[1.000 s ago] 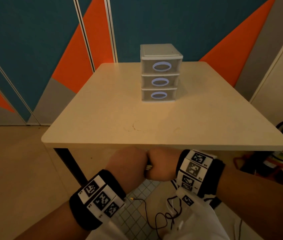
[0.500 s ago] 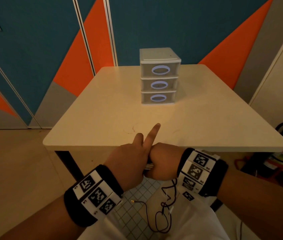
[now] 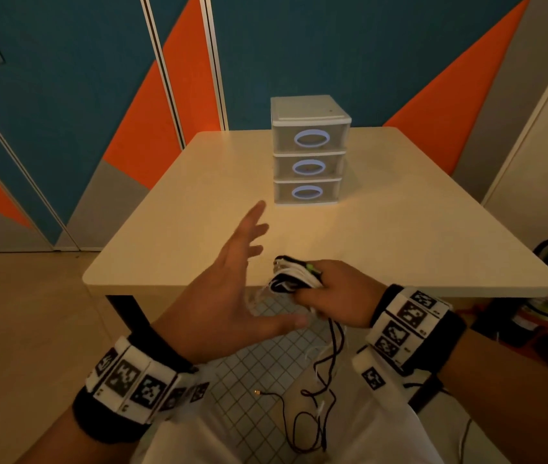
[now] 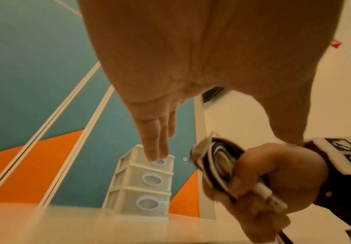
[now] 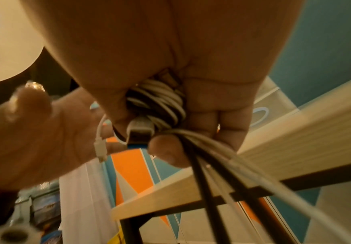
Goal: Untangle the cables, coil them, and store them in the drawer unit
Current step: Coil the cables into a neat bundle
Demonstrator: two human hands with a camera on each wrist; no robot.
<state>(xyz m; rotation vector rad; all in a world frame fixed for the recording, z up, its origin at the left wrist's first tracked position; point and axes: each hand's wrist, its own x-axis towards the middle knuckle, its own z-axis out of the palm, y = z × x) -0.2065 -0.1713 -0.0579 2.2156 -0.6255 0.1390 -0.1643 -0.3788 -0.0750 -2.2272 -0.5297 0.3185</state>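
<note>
The task looks barely begun. The drawer unit stands toward the far side of the table with all three drawers closed, and nothing is visibly stored through their translucent fronts. The cables are well short of it, at the near table edge, clenched in the right hand — fingers and thumb wrapped round a mixed wad of white and black loops. That wad reads as a rough bunch rather than separate neat coils: white turns cross dark ones in the right wrist view, a white plug pokes out beside the thumb, and several loose ends trail down below the table edge, the thin black strands looping over one another over the person's lap. So, as I judge it, sorting the strands apart, coiling each and opening a drawer all remain. The left hand is released, fingers straight and spread, holding nothing, hovering between the bundle and the drawer unit with its fingertips aimed at the unit — apart from both.
</note>
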